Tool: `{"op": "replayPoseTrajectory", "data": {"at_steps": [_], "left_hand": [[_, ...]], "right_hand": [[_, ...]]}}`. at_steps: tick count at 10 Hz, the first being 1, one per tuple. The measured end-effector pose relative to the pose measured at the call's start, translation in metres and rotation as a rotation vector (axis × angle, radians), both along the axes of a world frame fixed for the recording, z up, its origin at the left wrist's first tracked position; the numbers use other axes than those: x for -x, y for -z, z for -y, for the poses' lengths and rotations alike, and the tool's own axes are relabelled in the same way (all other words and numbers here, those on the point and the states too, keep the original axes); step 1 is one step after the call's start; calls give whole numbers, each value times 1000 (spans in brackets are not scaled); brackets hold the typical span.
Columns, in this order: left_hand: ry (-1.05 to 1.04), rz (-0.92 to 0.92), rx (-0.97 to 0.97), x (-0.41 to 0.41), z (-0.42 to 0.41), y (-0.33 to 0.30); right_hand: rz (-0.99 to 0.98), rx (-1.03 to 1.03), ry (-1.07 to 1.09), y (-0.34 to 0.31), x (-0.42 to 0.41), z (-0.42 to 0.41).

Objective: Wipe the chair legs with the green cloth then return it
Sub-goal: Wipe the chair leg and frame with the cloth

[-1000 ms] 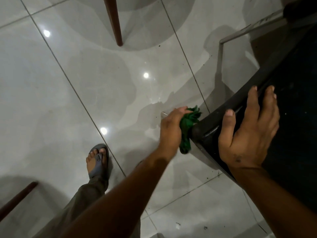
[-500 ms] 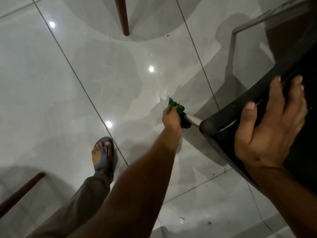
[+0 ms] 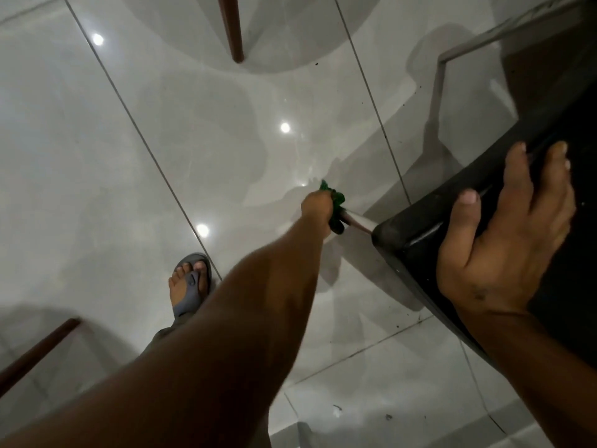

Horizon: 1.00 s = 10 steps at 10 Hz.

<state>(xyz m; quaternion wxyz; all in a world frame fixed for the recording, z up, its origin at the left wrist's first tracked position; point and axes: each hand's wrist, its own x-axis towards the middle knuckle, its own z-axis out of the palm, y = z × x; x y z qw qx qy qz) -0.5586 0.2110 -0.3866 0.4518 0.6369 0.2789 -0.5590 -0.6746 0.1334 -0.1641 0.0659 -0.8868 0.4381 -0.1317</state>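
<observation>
Closest to you, at the bottom edge, your two bare forearms run up into view, the left one long and outstretched across the middle, the right one coming in from the lower right corner. Your right hand (image 3: 504, 247) lies flat on the near corner of the black chair seat (image 3: 416, 234), fingers spread apart and laid over its edge, thumb pointing up along the rim; it presses on the seat rather than closing around anything. Beside your left forearm, lower left of centre, your foot in a grey sandal (image 3: 190, 282) stands on the pale glossy floor tiles (image 3: 97, 189), with an olive trouser leg just below it. A brown wooden leg (image 3: 38, 350) of some other furniture slants in at the left edge.

Further out, your left hand (image 3: 318, 206) is closed around the green cloth (image 3: 336, 205), and the cloth is bunched around the chair leg (image 3: 358, 221), a pale metal bar that slopes down from under the seat corner. A short bare stretch of the leg shows between cloth and seat.

Beyond that, ceiling lights reflect as bright spots on the tiles, a second metal chair leg (image 3: 439, 88) stands at the upper right, and another brown wooden leg (image 3: 232, 27) comes down from the top edge.
</observation>
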Motion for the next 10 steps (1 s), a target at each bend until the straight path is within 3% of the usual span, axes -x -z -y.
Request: {"op": "replayPoseTrajectory", "data": {"at_steps": [1,2,3,4,5,6,7,8,9,10], "left_hand": [[328,83,20,-19,2,-33],[444,189,129,-18,2,-89],[427,175,308,-13,-7,-119],[428,171,341,-15,3,-111],[428,151,147,-19,18,-74],[275,63,-44,-18,19,-40],[108,23,-80,-8,12,-40],[-92,-21,-3,11,-9,-86],[-234,-94,220,35,-43,-135],[-277,-199,225,39,-41,-127]], "right_hand": [[-18,-18,-1,-1,-2,-1],[-16,-34,0,-4,-2,-3],[-26,-28,9,-5,-4,-3],[-34,-35,5,-4,-5,-2],[-37,-40,9,-4,-4,-1],[-37,-37,10,-3,-4,-1],[-48,-38,16,-4,-4,-2],[-72,-64,17,-7,-4,-2],[-76,-76,14,-8,-4,-2],[-78,-78,12,-7,-4,-1]]}}
